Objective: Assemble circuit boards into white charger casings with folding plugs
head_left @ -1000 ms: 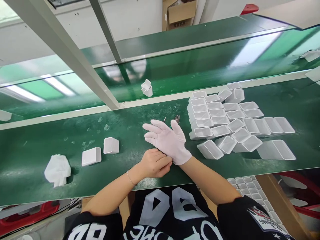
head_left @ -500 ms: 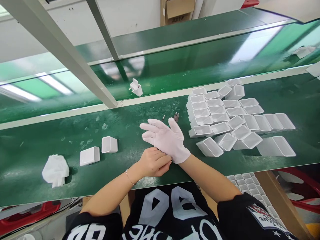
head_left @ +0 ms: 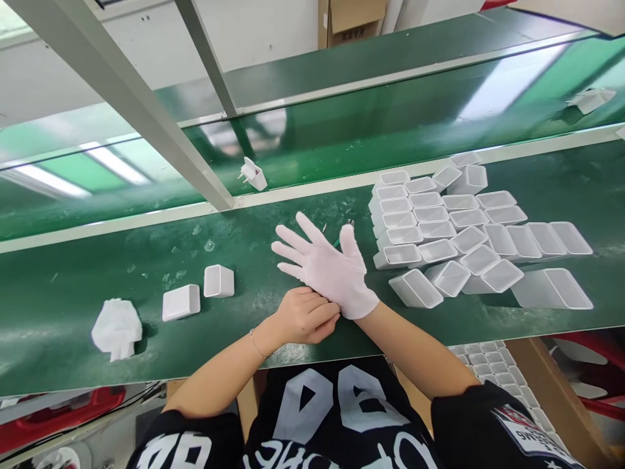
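My right hand (head_left: 333, 272) wears a thin white glove, its fingers spread, palm toward me. At the wrist, the bare fingers of my left hand (head_left: 308, 316) are closed on the cuff of that glove. Another white glove (head_left: 116, 327) lies crumpled on the green table at the left. Beyond my gloved fingers, a tool with a green handle (head_left: 336, 243) is mostly hidden by the hand. Two white rectangular plastic housings, one (head_left: 181, 302) on its side and one (head_left: 219, 281) with its open end toward me, rest left of my hands.
Many open white housings (head_left: 430, 213) stand in packed rows at the right, several lying tilted in front. Behind the table runs a green conveyor belt (head_left: 312, 153) carrying a white piece with prongs (head_left: 252, 174). A slanted metal post (head_left: 161, 130) rises at the left. Below the table edge sits a box of housings (head_left: 493, 365).
My gloved fingers have spread wider and tilted upward, the thumb moving outward. My left hand keeps hold of the cuff. The white pronged piece has shifted left along the belt.
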`<action>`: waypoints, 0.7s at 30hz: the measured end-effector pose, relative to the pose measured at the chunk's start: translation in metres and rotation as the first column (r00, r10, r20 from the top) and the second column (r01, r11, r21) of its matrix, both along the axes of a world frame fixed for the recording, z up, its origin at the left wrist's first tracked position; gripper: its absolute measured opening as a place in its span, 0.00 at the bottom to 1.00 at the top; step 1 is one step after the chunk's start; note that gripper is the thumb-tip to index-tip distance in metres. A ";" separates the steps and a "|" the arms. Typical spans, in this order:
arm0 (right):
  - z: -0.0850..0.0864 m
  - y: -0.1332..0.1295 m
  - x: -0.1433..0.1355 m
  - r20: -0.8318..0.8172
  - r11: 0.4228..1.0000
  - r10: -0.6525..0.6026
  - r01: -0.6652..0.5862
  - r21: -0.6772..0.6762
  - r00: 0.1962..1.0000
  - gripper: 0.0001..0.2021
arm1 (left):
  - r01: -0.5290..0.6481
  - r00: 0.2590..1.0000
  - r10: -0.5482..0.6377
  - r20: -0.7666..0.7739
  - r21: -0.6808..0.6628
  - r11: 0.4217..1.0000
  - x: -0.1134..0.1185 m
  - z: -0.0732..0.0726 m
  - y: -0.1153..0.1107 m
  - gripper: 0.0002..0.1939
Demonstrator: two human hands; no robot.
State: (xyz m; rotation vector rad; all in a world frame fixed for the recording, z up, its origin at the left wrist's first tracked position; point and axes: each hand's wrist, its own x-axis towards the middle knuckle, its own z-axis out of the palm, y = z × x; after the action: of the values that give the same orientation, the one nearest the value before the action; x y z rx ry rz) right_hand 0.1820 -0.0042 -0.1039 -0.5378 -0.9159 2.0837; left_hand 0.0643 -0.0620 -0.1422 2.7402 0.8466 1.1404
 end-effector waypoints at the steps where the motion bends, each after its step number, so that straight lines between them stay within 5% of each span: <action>1: 0.000 -0.001 -0.001 0.120 0.996 -0.059 0.050 0.076 0.991 0.43 | -0.002 1.000 0.002 -0.004 0.002 1.000 0.000 0.000 0.000 0.10; 5: -0.002 -0.008 -0.005 0.475 0.857 -0.437 0.193 0.479 0.764 0.37 | -0.006 1.000 0.006 -0.006 0.026 1.000 -0.001 -0.003 0.001 0.14; 8: -0.002 -0.011 -0.005 0.603 0.648 -0.675 -0.048 0.760 0.425 0.32 | -0.009 1.000 0.010 -0.004 0.048 0.999 -0.002 -0.006 0.002 0.16; 11: -0.004 -0.009 -0.005 0.579 0.517 -0.807 -0.336 0.787 0.114 0.32 | -0.008 1.000 0.010 -0.025 0.054 0.999 -0.001 -0.007 0.002 0.15; 14: -0.006 -0.006 -0.006 0.575 0.510 -0.818 -0.429 0.746 0.026 0.33 | -0.002 0.999 0.004 -0.049 0.046 0.999 -0.001 -0.007 0.001 0.15; 21: -0.008 -0.004 -0.008 0.586 0.527 -0.810 -0.484 0.699 -0.036 0.36 | 0.019 0.996 -0.018 -0.092 0.006 1.000 -0.002 -0.008 0.001 0.13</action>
State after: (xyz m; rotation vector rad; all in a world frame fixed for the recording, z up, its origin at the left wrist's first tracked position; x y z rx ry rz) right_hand 0.1745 -0.0082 -0.1121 -1.5936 -2.2837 0.1424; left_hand 0.0622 -0.0609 -0.1506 2.8200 0.8264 1.0229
